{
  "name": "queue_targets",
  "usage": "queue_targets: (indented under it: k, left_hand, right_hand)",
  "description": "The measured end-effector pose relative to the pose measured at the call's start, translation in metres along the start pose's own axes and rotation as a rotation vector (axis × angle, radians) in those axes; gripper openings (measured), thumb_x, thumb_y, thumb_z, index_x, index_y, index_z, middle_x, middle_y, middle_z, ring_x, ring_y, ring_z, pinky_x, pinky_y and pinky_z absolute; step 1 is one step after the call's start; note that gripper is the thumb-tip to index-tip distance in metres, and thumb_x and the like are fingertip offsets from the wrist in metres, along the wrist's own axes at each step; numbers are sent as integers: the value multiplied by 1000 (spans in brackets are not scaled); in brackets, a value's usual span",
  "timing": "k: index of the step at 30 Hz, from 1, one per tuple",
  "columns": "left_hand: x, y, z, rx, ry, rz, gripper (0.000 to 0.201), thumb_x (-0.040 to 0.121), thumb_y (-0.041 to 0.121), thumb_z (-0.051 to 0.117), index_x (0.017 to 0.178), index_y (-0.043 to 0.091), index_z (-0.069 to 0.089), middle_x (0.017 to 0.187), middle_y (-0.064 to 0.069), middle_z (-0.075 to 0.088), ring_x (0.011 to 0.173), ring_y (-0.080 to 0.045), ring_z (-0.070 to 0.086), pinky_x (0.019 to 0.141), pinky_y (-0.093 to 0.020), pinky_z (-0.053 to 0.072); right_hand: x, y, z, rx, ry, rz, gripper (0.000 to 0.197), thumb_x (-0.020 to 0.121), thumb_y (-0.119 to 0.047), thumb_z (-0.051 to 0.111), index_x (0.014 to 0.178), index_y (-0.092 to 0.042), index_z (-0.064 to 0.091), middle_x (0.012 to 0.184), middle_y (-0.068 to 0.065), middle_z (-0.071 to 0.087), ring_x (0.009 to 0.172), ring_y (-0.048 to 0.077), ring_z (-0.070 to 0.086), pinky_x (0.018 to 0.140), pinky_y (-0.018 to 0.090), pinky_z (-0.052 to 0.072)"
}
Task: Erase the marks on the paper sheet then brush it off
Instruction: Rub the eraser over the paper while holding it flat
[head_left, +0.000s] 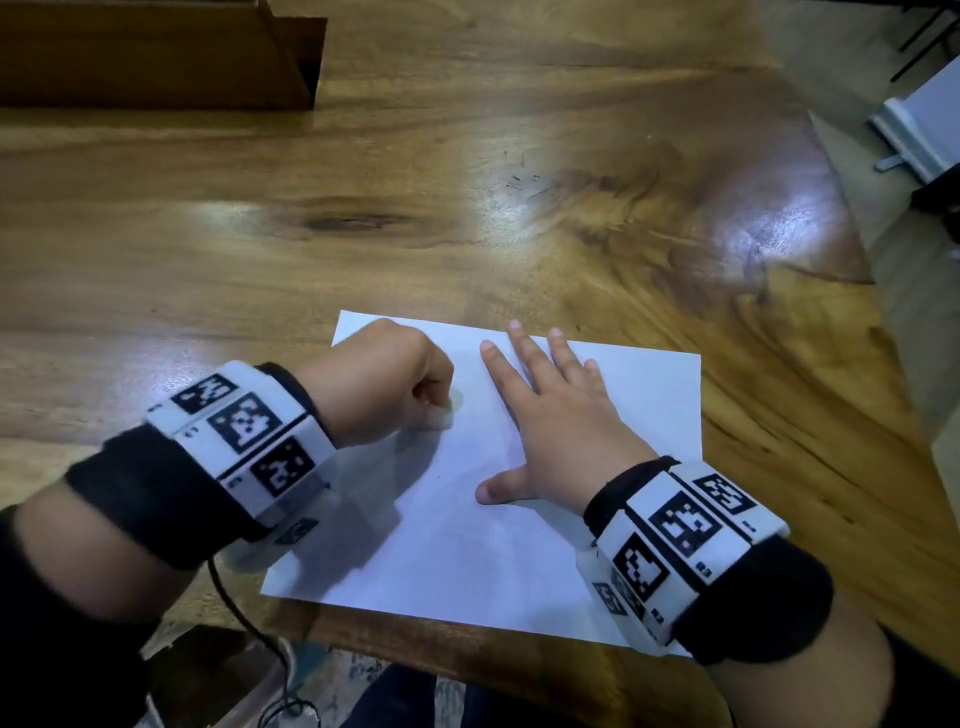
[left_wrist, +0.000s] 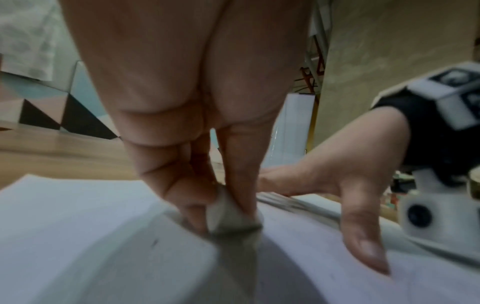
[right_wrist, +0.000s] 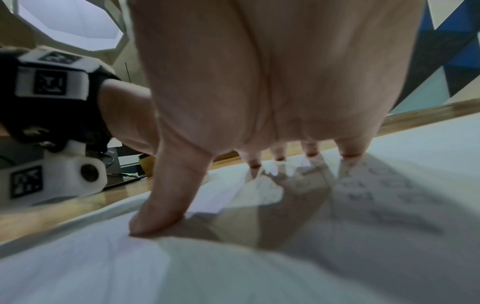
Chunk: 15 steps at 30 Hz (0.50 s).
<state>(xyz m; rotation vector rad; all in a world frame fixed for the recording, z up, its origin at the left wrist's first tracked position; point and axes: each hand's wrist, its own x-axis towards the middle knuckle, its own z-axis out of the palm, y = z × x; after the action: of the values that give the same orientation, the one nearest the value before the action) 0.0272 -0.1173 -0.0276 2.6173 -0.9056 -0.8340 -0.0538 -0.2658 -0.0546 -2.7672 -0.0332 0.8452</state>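
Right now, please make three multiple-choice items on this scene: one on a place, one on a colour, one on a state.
1. Where does the right hand rest?
A. on the paper sheet
B. on the bare wooden table
C. in the air above the table

2. What colour is the eraser?
A. red
B. whitish
C. black

3. How does the left hand stand?
A. flat and holding nothing
B. fingers pinching the eraser, which touches the sheet
C. holding a pencil

Answers: 1 A, the fingers and thumb lie spread on the sheet in the head view. 2 B, the left wrist view shows a pale, greyish-white block. 3 B, the left wrist view shows the grip closed round the eraser, its lower edge on the paper.
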Motion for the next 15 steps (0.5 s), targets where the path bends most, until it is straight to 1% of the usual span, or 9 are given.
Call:
queue_targets:
  k: [2, 4, 6, 8, 10, 11, 13, 14, 15]
  left_hand:
    - [5, 1, -6, 1, 19, -25, 3, 72, 20, 68, 75, 18, 68, 65, 6, 58, 63, -11, 49, 57, -22, 36]
    - [18, 5, -12, 0, 158, -45, 7, 75, 18, 66, 79, 13, 67, 64, 3, 55, 67, -17, 48, 61, -23, 33]
    - [26, 9, -12, -11, 265, -44, 10, 77, 18, 64, 79, 8, 65, 69, -3, 57, 67, -19, 47, 63, -24, 34]
    - [21, 7, -6, -7, 284, -13, 10, 78, 16, 62, 73, 7, 63, 71, -8, 61, 63, -18, 45, 56, -23, 29]
    - [5, 3, 4, 11, 188, 44, 13, 77, 17, 62, 66, 10, 60, 65, -7, 60, 61, -19, 45, 50, -23, 26]
    - [-4, 3, 8, 26, 99, 67, 14, 76, 19, 63, 64, 12, 60, 63, -3, 57, 62, -19, 46, 49, -20, 26]
    - [-11, 2, 8, 38, -66, 70, 10, 73, 23, 67, 68, 15, 64, 63, 2, 57, 61, -13, 47, 52, -13, 29]
    - [-8, 2, 4, 31, -85, 61, 8, 71, 23, 69, 72, 15, 67, 64, 3, 59, 60, -9, 47, 54, -12, 31]
    - [-2, 3, -1, 10, -50, 43, 6, 70, 20, 69, 74, 15, 69, 63, 4, 59, 58, -7, 46, 54, -11, 32]
  right_hand:
    - [0, 0, 0, -2, -3, 1, 125, 68, -61, 71, 146, -32, -21, 152, -7, -34, 140, 26, -30, 116, 47, -9]
    - [-1, 0, 0, -10, -4, 2, 125, 68, -62, 71, 146, -31, -21, 152, -6, -34, 140, 26, -29, 116, 47, -9]
    - [-1, 0, 0, -11, -2, 2, 125, 68, -62, 70, 146, -31, -21, 152, -6, -34, 141, 26, -29, 115, 48, -9]
    - [0, 0, -1, -1, -1, -3, 125, 68, -62, 71, 147, -31, -21, 152, -6, -34, 141, 26, -29, 115, 48, -9]
    - [-1, 0, -1, 9, 3, -3, 124, 68, -61, 72, 147, -32, -20, 152, -6, -34, 141, 26, -29, 115, 48, -9]
    - [-1, 0, 0, 12, 4, -3, 124, 68, -60, 72, 147, -32, -19, 152, -7, -33, 141, 26, -29, 115, 47, -10]
    - [-1, 0, 0, 17, 5, -4, 124, 68, -59, 72, 147, -32, -19, 152, -6, -33, 141, 26, -29, 115, 47, -9]
    - [-1, 0, -1, 16, 5, -4, 124, 68, -60, 72, 147, -32, -19, 152, -6, -33, 141, 26, -28, 116, 47, -9]
    - [-1, 0, -1, 10, 4, -4, 124, 68, -60, 72, 147, -32, -19, 152, -6, -33, 141, 26, -28, 116, 47, -9]
